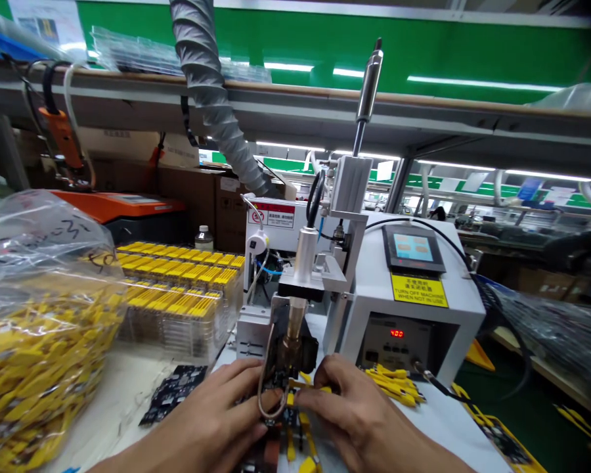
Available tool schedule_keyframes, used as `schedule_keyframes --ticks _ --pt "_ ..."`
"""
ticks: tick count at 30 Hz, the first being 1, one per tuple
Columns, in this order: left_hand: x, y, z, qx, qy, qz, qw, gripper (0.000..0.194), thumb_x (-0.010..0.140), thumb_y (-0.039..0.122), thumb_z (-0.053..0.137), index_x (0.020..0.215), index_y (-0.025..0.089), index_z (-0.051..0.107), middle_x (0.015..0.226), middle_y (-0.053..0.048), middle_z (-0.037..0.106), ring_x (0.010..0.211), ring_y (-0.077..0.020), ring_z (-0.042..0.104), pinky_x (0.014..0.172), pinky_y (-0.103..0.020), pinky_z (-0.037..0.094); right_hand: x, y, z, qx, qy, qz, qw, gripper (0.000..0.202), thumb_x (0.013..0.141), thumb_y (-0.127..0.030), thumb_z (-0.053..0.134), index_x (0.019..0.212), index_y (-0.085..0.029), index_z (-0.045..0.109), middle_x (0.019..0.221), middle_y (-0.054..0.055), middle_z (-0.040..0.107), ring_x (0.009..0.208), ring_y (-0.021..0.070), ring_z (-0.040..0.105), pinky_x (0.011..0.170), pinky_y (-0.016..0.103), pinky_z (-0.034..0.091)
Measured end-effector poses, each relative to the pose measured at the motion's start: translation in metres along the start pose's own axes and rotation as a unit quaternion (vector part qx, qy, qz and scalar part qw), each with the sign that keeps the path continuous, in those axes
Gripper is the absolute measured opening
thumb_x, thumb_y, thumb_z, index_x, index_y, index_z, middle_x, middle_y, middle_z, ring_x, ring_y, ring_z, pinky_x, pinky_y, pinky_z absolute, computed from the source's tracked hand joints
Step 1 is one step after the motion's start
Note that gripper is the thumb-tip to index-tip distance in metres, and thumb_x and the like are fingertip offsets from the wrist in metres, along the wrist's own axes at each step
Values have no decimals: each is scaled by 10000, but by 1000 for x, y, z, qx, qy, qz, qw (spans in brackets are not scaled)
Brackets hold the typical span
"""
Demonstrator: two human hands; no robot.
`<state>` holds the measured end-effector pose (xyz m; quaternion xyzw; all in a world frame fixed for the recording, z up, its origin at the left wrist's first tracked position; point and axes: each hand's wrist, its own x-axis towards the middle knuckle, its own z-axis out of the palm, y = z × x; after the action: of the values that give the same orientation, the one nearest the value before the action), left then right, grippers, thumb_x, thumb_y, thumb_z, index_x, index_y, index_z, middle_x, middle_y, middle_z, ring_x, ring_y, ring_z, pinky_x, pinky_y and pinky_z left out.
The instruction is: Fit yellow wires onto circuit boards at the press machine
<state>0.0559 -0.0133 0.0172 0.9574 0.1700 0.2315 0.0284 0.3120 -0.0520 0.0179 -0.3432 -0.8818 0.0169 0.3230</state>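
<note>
Both hands meet under the metal soldering head (294, 322) of a bench machine. My left hand (226, 410) is left of the tip, its fingers bent together at a dark circuit board; what they grip is hidden. My right hand (347, 407) has thumb and index finger pinched on a yellow strip (320, 389) just right of the tip. More yellow strips (308, 440) hang below, between the hands. A looped cable (266, 415) passes in front of my left fingertips.
A bag of yellow parts (39, 348) and clear trays of yellow pieces (177, 276) stand left. Dark boards (175, 393) lie by my left hand, loose yellow parts (395, 384) by my right. A control box (414, 295) reads 400. A grey hose (211, 92) hangs above.
</note>
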Motion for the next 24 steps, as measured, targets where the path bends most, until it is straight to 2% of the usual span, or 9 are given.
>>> schedule_keyframes --ticks 5,10,14,20,24 --pt "1 0 -4 -33 -9 -19 999 407 937 79 470 1303 228 565 1418 -64 564 1317 -240 489 1080 -358 471 1 -1 -2 1 -4 -4 1000 278 967 -167 483 1083 -185 736 818 111 588 727 229 583 593 315 516" --pt "2 -1 -3 -42 -12 -23 999 448 944 86 486 1342 279 558 1413 -26 574 1338 -241 469 1088 -379 465 3 0 -2 4 7 -4 1000 271 975 -179 484 1070 -192 737 812 102 583 719 217 571 582 294 502" --pt "1 -3 -2 -47 -12 -23 999 445 950 95 491 1352 274 557 1420 -38 573 1337 -244 473 1080 -379 468 3 0 -1 -3 25 -13 1000 264 961 -170 494 1068 -204 733 806 88 577 698 205 554 568 288 480" --pt "3 1 -2 -52 46 -34 997 467 947 146 514 1377 324 552 1363 -43 609 1220 -255 583 983 -352 543 1 0 1 9 13 1 1000 261 960 -183 508 1088 -212 734 809 85 579 712 207 566 580 288 479" --pt "7 6 -6 -39 46 -31 998 456 955 167 518 1374 344 557 1355 -44 613 1209 -252 594 976 -341 542 1 1 2 5 27 -4 1000 256 951 -171 508 1066 -216 732 803 74 572 697 196 558 571 273 462"
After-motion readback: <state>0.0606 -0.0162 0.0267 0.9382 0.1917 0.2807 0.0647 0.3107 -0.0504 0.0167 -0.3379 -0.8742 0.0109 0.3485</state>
